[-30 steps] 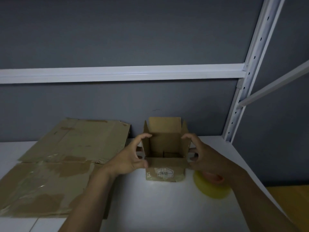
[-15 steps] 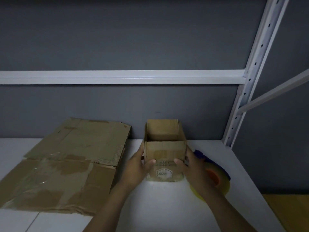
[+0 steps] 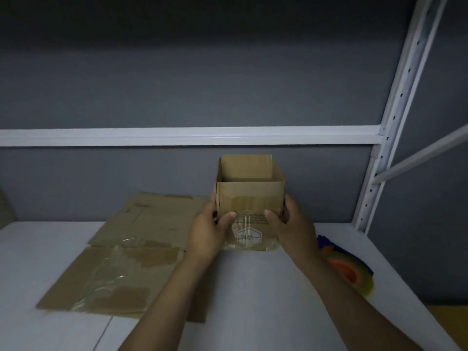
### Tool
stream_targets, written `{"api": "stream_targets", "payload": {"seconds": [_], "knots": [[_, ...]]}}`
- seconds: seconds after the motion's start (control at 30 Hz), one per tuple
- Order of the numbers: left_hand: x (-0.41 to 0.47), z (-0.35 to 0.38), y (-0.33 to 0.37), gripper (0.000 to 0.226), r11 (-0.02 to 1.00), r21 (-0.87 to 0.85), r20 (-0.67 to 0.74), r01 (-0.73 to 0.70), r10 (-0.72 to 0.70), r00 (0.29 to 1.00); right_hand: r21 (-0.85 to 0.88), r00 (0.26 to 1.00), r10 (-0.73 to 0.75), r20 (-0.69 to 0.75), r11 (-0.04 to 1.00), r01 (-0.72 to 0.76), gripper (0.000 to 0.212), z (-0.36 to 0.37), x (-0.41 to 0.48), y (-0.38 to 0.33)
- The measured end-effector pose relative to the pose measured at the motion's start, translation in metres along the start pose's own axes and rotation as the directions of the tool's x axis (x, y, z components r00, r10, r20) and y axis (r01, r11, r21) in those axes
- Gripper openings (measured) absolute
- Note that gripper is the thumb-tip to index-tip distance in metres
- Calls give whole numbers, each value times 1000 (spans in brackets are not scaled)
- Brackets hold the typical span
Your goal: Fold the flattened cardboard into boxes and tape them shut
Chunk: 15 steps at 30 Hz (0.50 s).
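A small brown cardboard box [image 3: 249,196] stands upright on the white table [image 3: 243,287], its top open with flaps standing up. A printed mark and clear tape show on its near face. My left hand [image 3: 209,230] grips its left side, thumb on the near face. My right hand [image 3: 291,228] grips the right side the same way. A large flattened cardboard sheet [image 3: 131,254] with old tape lies to the left. A roll of clear tape [image 3: 352,272] with an orange core lies on the table to the right, behind my right forearm.
A grey wall with a white horizontal rail [image 3: 190,135] stands behind the table. A white perforated shelf upright [image 3: 390,138] rises at the back right corner. Something blue [image 3: 326,241] lies by the tape roll. The table's right edge runs close to the roll.
My hands moved from the box's upper flaps down to its sides, thumbs onto the near face. The near flap now stands up. The view shifted, so the tape roll shows further right.
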<state>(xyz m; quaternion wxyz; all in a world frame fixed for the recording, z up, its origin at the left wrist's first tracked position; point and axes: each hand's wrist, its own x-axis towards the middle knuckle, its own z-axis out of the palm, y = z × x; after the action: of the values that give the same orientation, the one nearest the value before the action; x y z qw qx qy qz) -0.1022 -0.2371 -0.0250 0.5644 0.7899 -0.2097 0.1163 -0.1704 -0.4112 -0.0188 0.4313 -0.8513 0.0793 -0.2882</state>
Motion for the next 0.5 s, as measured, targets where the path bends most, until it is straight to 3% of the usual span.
{"api": "stream_targets", "payload": {"seconds": [0.27, 0.5], "knots": [[-19, -172, -33, 48, 995, 73, -73, -63, 68, 995, 86, 997, -73, -36, 993, 76, 46, 110, -46, -126], [-41, -348, -92, 49, 973, 228, -122, -25, 54, 991, 159, 994, -67, 84, 986, 53, 53, 247, -88, -229]]}}
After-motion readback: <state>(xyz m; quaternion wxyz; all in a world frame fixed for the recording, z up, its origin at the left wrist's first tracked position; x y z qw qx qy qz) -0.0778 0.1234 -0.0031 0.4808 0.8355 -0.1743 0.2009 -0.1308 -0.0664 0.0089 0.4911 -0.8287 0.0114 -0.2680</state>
